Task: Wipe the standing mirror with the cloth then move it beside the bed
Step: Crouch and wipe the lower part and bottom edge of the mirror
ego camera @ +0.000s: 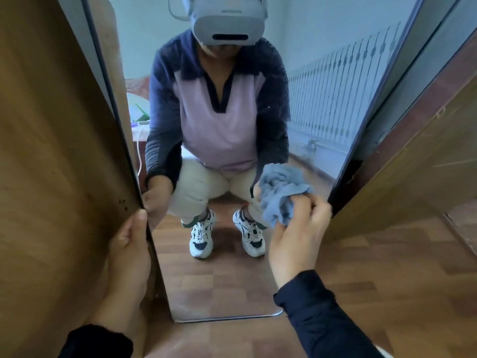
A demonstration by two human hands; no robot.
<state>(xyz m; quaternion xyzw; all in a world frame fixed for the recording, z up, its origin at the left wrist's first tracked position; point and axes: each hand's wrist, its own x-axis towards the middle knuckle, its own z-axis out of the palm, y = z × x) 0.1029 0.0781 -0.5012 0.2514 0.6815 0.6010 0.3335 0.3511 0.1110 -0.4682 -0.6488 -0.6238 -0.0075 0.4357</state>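
One standing mirror point(227, 280) fills the middle of the view, its foot on the wood floor point(387, 267) and its tall glass leaning back between a brown wooden panel point(51, 151) on the left and a wooden door point(413, 156) on the right. The bunched blue cloth point(280, 195) sits against the lower right part of the glass, clenched in the right hand point(296, 233), whose fingers curl round its lower folds. The left hand point(131, 251) grasps the mirror's left edge, thumb on the front and fingers wrapped behind — steadying the frame while the wiping goes on. I judge the wiping to be in progress; faint specks on the upper glass suggest more remains. The risks come from the mirror's narrow footing: a hard push with the cloth could tip it backward or skate its base along the smooth floor if the left grip loosens. When it is lifted, the close panel and door on either side could catch an edge — a knock there might crack the glass. No bed is plainly in direct view, so the carrying path cannot be judged.
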